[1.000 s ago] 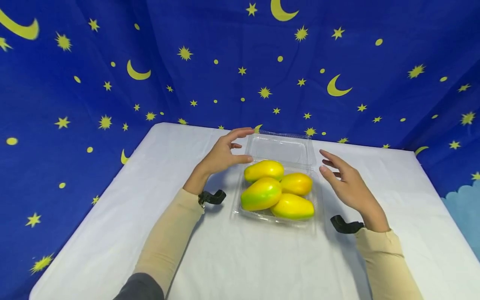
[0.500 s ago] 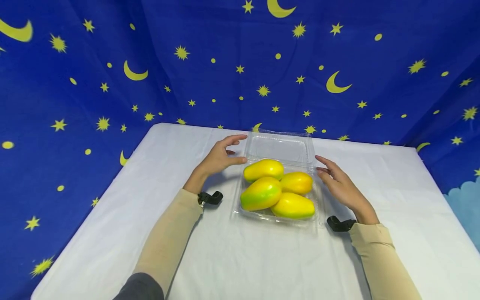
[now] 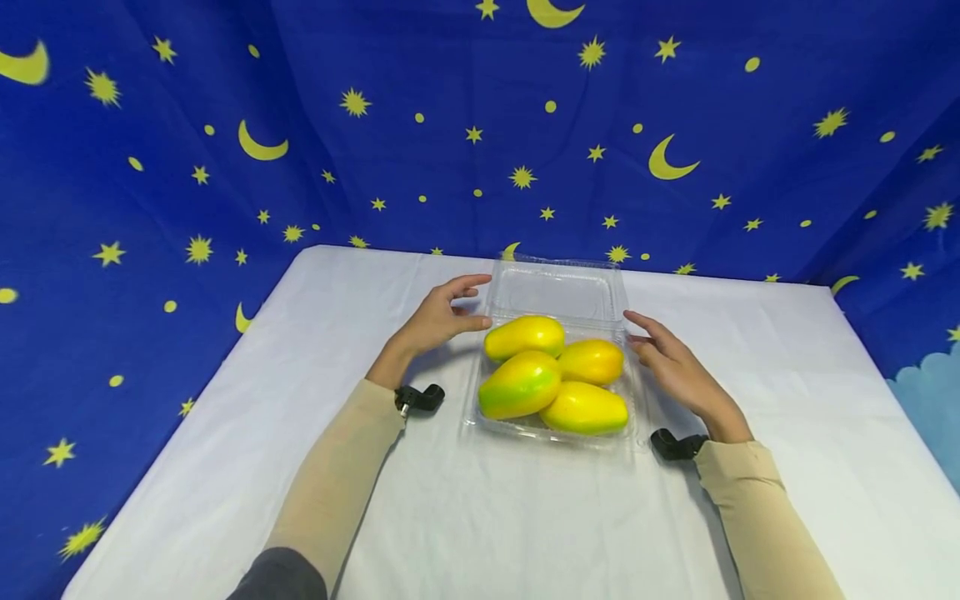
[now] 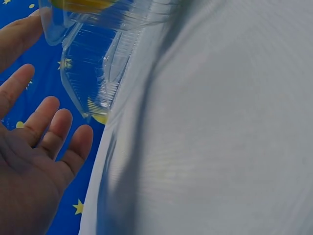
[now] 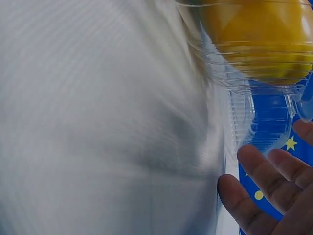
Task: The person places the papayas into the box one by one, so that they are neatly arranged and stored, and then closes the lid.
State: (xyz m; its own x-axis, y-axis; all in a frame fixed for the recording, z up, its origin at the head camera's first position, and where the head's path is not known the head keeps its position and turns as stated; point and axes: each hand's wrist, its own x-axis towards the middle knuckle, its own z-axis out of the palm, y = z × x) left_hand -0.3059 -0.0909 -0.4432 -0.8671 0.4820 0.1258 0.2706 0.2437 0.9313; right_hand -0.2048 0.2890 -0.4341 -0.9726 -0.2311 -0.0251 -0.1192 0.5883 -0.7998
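Note:
A clear plastic clamshell box (image 3: pixel 517 429) sits on the table, its lid (image 3: pixel 557 292) laid back flat behind it. Several glossy yellow papayas (image 3: pixel 521 385) with green patches are heaped in the base. My left hand (image 3: pixel 435 321) is at the box's left side, thumb tip by the rim near the hinge and fingers bent loosely beside the lid. On the opposite side, my right hand (image 3: pixel 678 367) has its fingertips close to the right edge near the hinge. Whether either hand touches the plastic is hard to tell. Neither hand grips anything.
A white cloth covers the table (image 3: pixel 525 525). Behind it and to both sides hangs a blue curtain (image 3: pixel 450 167) with yellow moons and stars, close to the lid's far edge. Black wrist mounts (image 3: pixel 420 398) stick out inward from both wrists.
Both hands have come down toward the box. My right hand moved left to the box's right edge, and the left hand's fingers lowered slightly. Box and papayas stay put.

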